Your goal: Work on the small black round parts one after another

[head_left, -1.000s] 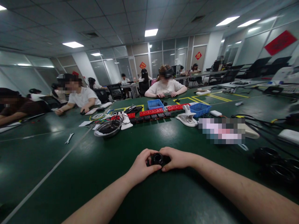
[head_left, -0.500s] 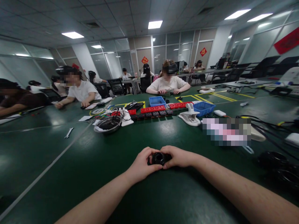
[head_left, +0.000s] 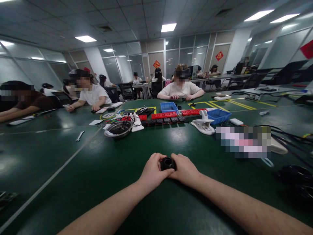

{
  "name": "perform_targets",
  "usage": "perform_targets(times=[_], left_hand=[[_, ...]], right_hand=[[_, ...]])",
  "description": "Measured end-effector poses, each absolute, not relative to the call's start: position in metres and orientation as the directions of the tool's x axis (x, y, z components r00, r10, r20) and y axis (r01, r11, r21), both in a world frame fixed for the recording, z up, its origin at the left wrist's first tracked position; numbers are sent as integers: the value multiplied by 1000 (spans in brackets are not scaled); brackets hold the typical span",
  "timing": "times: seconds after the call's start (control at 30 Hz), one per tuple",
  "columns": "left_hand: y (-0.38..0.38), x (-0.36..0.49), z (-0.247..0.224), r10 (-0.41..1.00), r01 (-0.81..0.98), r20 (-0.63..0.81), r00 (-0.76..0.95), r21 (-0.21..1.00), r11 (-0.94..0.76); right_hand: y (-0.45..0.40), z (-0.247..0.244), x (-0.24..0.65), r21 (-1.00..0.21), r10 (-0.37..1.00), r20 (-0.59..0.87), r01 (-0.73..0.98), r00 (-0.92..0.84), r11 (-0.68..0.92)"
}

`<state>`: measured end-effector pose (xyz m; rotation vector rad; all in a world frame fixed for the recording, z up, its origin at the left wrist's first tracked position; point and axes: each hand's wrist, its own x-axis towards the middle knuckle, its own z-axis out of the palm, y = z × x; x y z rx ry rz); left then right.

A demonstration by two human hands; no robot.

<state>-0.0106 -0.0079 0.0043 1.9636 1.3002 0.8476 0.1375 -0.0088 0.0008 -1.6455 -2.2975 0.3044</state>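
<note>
A small black round part (head_left: 168, 162) with a hole in its top stands on the green table (head_left: 117, 166), close in front of me. From the left, my left hand (head_left: 156, 169) is curled around it, thumb along the near side. My right hand (head_left: 183, 169) closes on its right side, with the fingertips of both hands almost meeting. The lower part of the black object is hidden by my fingers.
Beyond my hands are a metal bowl (head_left: 118, 129), red blocks (head_left: 164, 115), a white clamp (head_left: 203, 123) and two blue trays (head_left: 218, 116). A wrench (head_left: 80, 136) lies left, black rings (head_left: 295, 173) right. A person (head_left: 181, 87) sits opposite.
The whole view has shifted a little. My right hand has wrapped more closely around the black part, and its fingers now cover the dark area that showed on the right.
</note>
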Motion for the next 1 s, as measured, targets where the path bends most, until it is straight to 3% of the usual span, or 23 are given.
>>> perform_targets(times=[0.17,0.37,0.8,1.0], left_hand=[[-1,-15,4,885,457,162,437,807,-373],[-1,-19,6,838,425,162,522,802,-420],[-1,-20,8,840,438,152,521,797,-416],[-4,-18,8,875,477,159,457,787,-392]], right_hand=[[-3,6,148,-512,884,125,734,-450,446],[11,18,167,-710,705,-28,511,-709,484],[14,14,168,-733,723,-43,514,-690,447],[11,6,162,-758,816,-68,561,-574,331]])
